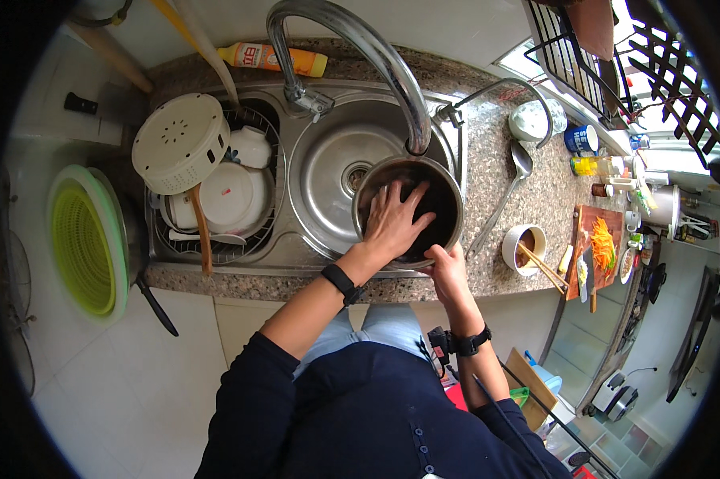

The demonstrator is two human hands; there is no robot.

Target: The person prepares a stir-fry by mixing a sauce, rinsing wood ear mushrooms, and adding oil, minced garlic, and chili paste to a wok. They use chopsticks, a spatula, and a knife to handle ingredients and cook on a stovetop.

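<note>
A round metal pot (448,200) rests over the right part of the stainless steel sink (312,173), below the spout of the chrome faucet (390,48). My left hand (393,218) reaches into the pot with its fingers spread. No object shows in it, and its fingertips lie against the dark inside. My right hand (448,269) grips the pot's near right rim, thumb on top and fingers underneath. The pot's bottom is largely hidden by my left hand and by shadow. Beside the pot, a metal ladle (518,164) lies on the granite counter (485,143).
Left of the basin, a wire rack holds white dishes (231,194) under a white perforated basket (180,141). A yellow bottle (276,58) lies behind the faucet. Rightward are a white bowl (524,233) with chopsticks (542,266) and a cutting board (614,218) with shredded carrot (602,245) and a knife (583,278).
</note>
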